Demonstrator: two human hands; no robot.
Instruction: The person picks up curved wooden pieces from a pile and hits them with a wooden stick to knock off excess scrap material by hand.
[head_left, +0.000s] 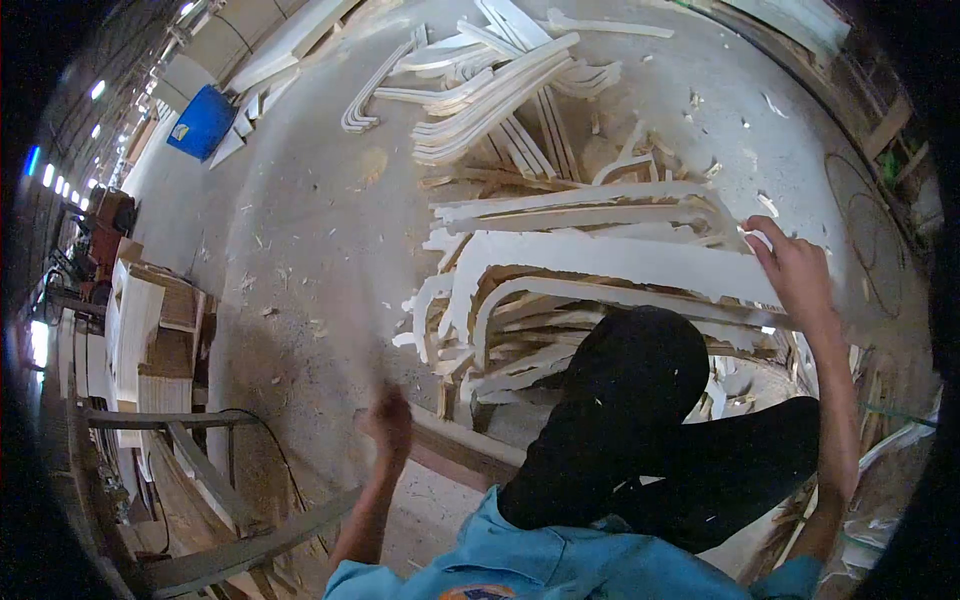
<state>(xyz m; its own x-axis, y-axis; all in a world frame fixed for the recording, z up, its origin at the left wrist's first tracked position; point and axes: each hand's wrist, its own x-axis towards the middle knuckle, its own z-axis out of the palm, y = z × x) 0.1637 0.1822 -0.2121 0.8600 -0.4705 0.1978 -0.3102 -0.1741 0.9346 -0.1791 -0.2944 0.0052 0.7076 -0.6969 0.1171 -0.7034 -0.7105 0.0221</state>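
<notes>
My left hand (388,425) is raised at the lower left, closed in a fist around the lower end of a long, thin tool (365,300). Motion smears that tool into a pale upright streak, so its kind is unclear. At the right, my right hand (795,265) has thumb and fingers closed at the end of a white-faced bent plywood piece (620,257). The piece lies across a stack of similar bent pieces (540,335) with ragged, splintered edges. My bent knee, in black trousers (640,390), rests against the stack's near side.
A pile of bent strips (490,105) lies farther off on the dusty floor (300,230). Farther left are a blue bin (203,122) and stacked boards (140,320). A wooden frame (240,550) stands close at lower left. Scraps and a cable loop (850,230) lie right.
</notes>
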